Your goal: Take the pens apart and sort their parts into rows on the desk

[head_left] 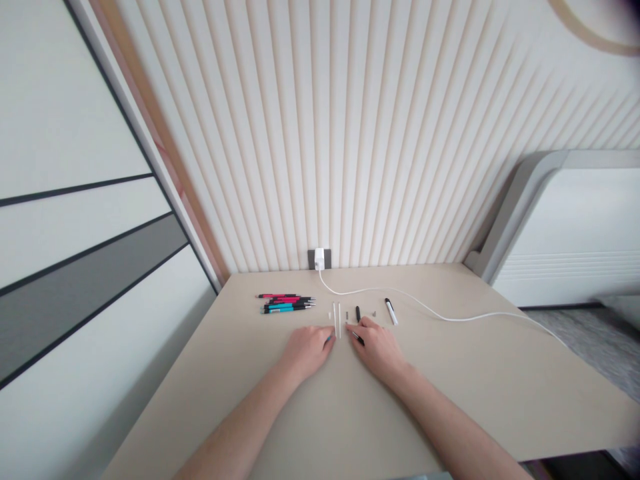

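Observation:
My left hand (309,350) rests on the tabletop with its fingers closed around a small blue piece (329,338), mostly hidden by the fingers. To its right lie two thin white pen refills (340,320), side by side and pointing away from me. My right hand (377,345) is on their other side, its thumb and fingers closed on a short black pen part (357,338). Just beyond that hand sits a black pen barrel piece (358,313). Tiny grey parts (374,313) are scattered around it, too small to name.
Several pink and blue pens (287,305) lie in a bunch at the left. A white and black pen (391,311) is at the right. From a white charger (319,259) in the wall socket, a white cable (440,315) runs across the table (310,427) to its right edge.

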Action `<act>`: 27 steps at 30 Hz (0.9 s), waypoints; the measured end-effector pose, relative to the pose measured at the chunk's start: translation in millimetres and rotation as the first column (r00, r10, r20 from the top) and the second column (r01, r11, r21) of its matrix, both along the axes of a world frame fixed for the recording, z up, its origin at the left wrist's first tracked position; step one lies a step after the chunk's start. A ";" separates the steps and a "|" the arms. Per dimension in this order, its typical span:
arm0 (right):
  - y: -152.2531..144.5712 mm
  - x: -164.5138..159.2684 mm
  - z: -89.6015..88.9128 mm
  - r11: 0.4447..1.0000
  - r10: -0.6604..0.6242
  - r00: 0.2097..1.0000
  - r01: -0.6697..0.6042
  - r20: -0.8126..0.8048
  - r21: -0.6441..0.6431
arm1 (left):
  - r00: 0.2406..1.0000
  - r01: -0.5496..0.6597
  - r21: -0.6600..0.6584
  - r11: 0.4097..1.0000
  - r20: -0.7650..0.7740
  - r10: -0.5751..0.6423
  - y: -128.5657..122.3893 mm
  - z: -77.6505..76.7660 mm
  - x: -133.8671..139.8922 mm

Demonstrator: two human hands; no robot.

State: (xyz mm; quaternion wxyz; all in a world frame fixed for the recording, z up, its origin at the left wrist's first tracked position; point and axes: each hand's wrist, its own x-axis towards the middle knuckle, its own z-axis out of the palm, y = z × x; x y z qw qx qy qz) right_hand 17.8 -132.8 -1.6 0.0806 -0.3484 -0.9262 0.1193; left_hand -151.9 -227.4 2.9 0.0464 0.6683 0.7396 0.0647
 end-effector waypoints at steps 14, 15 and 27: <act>-3.0 -1.3 2.2 1.000 -0.010 0.999 0.010 0.044 0.012 | 1.000 0.020 -0.008 1.000 -0.002 -0.020 4.5 -2.5 0.5; -3.2 -1.1 2.5 1.000 -0.016 0.999 0.016 0.052 0.012 | 1.000 0.023 -0.008 1.000 0.000 -0.023 4.3 -2.2 0.4; -6.5 -1.6 6.3 1.000 -0.025 0.996 0.025 0.083 -0.002 | 0.999 0.034 -0.026 0.999 0.040 -0.033 2.7 2.6 2.4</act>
